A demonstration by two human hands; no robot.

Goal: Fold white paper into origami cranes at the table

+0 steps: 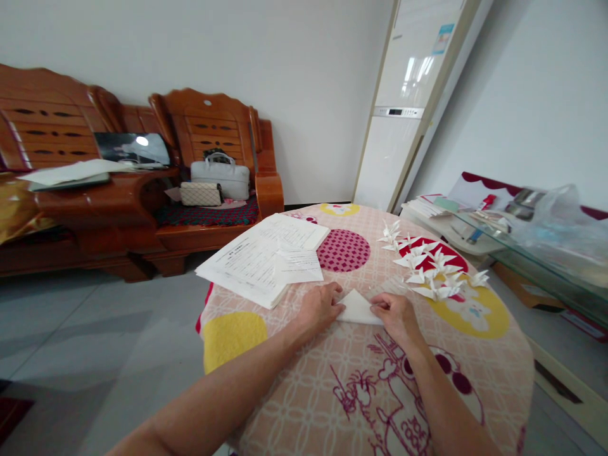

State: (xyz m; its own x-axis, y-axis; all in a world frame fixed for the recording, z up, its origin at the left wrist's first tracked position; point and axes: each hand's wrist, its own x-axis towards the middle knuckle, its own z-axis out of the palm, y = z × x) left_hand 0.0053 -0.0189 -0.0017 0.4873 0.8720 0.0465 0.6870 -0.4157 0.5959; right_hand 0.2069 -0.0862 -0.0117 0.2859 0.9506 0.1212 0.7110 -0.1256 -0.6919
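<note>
Carved wooden armchair (206,123) is standing against the wall, beyond the counter's far-left edge. White floor-standing air conditioner (387,145) is rising behind the far edge. Round counter (294,392) is wearing a pink patterned cloth. Grey handbag (232,180) is sitting on the armchair seat. Stack of printed sheets (242,259) is lying toward the far-left edge, one corner jutting past the rim; a smaller printed sheet (300,266) is resting over its right side.

Left hand (319,305) and right hand (395,311) are facing each other around mid-counter, forearms crossing the near edge. Folded white paper (357,308) is spanning the space between them, its peak pointing at the far edge; lying flat or slightly raised, cannot tell. Left fingers are pinching its left corner, right fingers its right. Smallest: white paper cranes (430,277), clustering along the right edge, wings spreading, some touching.
</note>
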